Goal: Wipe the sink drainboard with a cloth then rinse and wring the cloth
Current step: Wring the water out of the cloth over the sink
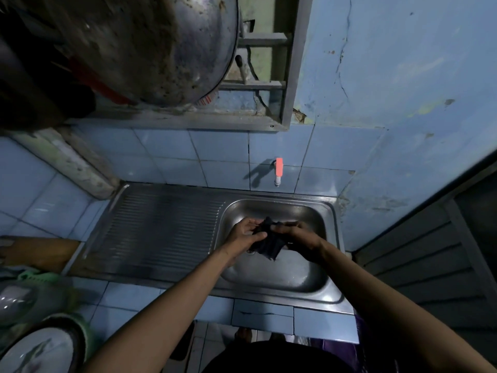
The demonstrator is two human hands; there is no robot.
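Dark cloth [266, 239], crumpled, held above the steel sink basin [279, 275], below the orange-handled tap [279, 172]. Left hand [246, 232] grip: fingers curled onto the cloth's left edge. Right hand [298, 238] grip: closed around its right side. Ribbed drainboard [161, 227] left of the basin.

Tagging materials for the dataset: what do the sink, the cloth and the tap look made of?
Sink: looks like stainless steel, brushed and shiny, with bright glints on the basin and pressed ribs on the drainboard.
Cloth: dark soft fabric, matte, crumpled between both hands; fibre type unclear.
Tap: probably plastic, with a pale body and an orange-red handle of flat, even colour.
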